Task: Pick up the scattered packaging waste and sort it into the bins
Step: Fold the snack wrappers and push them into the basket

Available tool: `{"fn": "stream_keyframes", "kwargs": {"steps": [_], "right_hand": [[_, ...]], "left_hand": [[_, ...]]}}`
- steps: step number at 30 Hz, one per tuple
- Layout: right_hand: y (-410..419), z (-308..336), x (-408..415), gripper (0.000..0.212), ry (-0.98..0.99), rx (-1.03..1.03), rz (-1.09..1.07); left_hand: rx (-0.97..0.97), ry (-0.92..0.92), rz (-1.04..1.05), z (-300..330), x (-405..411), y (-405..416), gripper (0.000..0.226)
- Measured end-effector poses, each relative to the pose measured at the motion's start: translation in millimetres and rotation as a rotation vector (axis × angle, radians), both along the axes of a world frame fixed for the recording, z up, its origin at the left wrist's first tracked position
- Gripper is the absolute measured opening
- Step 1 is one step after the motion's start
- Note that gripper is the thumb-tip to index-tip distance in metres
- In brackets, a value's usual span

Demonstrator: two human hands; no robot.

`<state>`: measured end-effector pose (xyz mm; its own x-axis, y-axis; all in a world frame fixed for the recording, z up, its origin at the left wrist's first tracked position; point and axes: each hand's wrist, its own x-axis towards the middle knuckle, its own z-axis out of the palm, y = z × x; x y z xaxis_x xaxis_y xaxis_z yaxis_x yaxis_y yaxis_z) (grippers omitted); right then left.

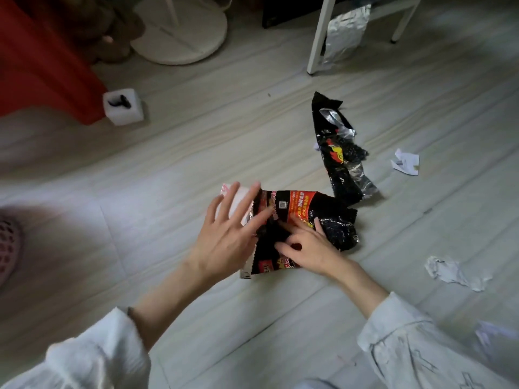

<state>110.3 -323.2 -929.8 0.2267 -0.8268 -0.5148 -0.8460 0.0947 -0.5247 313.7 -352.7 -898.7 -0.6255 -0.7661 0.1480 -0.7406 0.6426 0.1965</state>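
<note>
Left hand: the left hand [227, 234] lay flat with its fingers straight and spread wide, pressing down on the left edge of the black noodle wrapper [309, 220] and on a white-and-pink packet [238, 203] beneath its fingertips. It gripped nothing.

Right hand: the right hand [309, 245] rested on the middle of the same wrapper, fingers bent and tips pressed into the foil, thumb tucked toward the left hand. Whether it had pinched a fold or only pressed down, I could not tell.

Black noodle wrapper: it lay flattened on the pale floor [168, 169] under both hands, its red and orange print facing up, its crumpled right end sticking out past the right hand.

Second black wrapper [339, 153]: it lay twisted on the floor beyond the right hand, its silver lining showing, its near end just beside the held wrapper.

Torn white paper [405, 162]: on the floor, out past the second wrapper, well apart from the right hand.

Crumpled white paper [455, 272]: on the floor to the outside of the right wrist, near it but not touching.

Sleeves: both forearms came out of pushed-up pale sleeves [407, 343].

Farther off: beyond the left hand stood a small white cube-shaped holder [123, 106] beside something red [42, 68].
</note>
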Motion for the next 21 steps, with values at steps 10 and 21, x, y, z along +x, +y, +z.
{"fn": "stream_keyframes", "kwargs": {"steps": [10, 21], "right_hand": [[30, 3, 1, 0.037, 0.118, -0.268, -0.186], [57, -16, 41, 0.114, 0.364, -0.070, -0.023]], "left_hand": [[0.472, -0.620, -0.144, -26, 19, 53, 0.037], [0.182, -0.390, -0.249, -12, 21, 68, 0.037]]}}
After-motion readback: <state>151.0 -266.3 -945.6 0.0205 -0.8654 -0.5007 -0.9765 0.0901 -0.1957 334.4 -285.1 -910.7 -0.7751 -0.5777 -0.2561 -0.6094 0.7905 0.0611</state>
